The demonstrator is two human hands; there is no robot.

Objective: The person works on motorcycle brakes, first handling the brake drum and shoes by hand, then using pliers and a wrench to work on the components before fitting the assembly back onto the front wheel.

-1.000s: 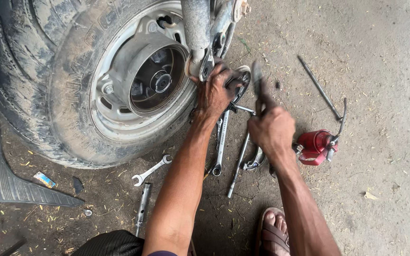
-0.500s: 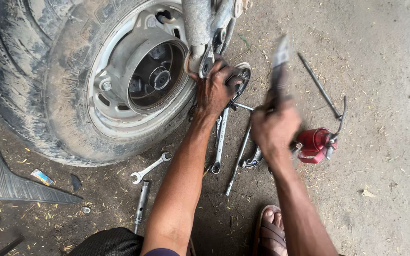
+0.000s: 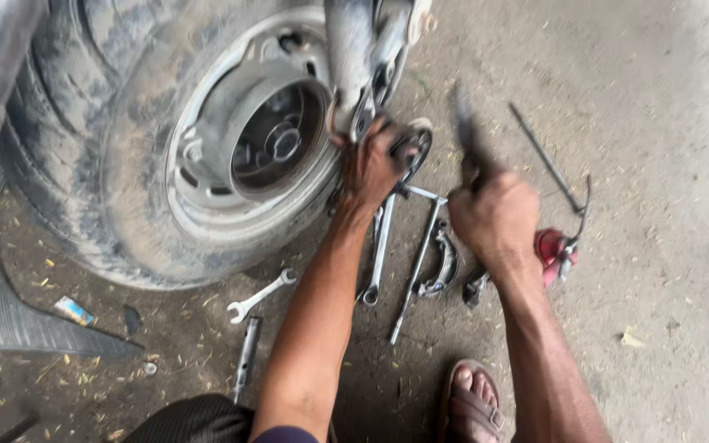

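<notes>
My left hand (image 3: 375, 164) sits on the bracket (image 3: 359, 115) at the wheel's (image 3: 207, 139) right edge. My right hand (image 3: 494, 217) is right of it, gripping a tool (image 3: 465, 135). Wrenches (image 3: 379, 246) lie between my arms, oil can (image 3: 555, 246) right, open-end spanner (image 3: 260, 295) below the tyre.

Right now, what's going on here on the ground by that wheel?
A person crouches by a dusty wheel on a dirt floor. The left hand presses a round metal part at the wheel's edge, while the right hand has a raised, blurred tool in its grip. Wrenches and a red oil can lie on the ground.
</notes>
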